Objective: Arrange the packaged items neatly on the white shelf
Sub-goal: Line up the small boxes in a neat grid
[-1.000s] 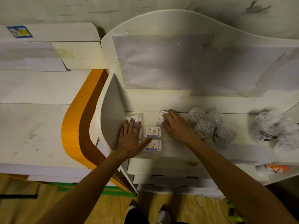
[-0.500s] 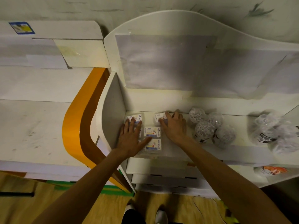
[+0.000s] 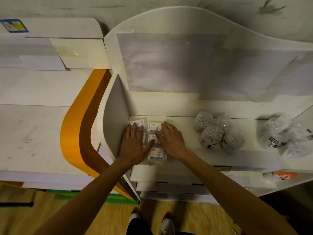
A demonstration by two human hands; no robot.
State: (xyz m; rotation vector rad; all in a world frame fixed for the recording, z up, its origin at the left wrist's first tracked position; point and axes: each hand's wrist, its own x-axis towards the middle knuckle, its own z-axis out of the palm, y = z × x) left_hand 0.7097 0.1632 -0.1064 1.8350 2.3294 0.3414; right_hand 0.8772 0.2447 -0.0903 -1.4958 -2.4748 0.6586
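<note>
Several small flat white packets with blue and red print lie in two columns at the left end of the white shelf [image 3: 186, 126]. The back-left packet [image 3: 139, 123], the back-right packet [image 3: 154, 126] and the front packet [image 3: 157, 154] show clearly. My left hand [image 3: 133, 145] lies flat, fingers spread, on the left column. My right hand [image 3: 171, 139] rests flat on the right column, its fingers touching the back-right packet's right edge. Neither hand grips a packet.
Several clear bags of white mesh balls [image 3: 218, 131] lie mid-shelf, and a larger clear bag [image 3: 281, 134] sits at the right. The shelf's left side wall [image 3: 113, 119] stands beside the packets. An orange-labelled package [image 3: 282, 175] lies on a lower level.
My right hand has slid the back-right packet leftward until it sits against the other packets. My left hand has stayed flat on the left column.
</note>
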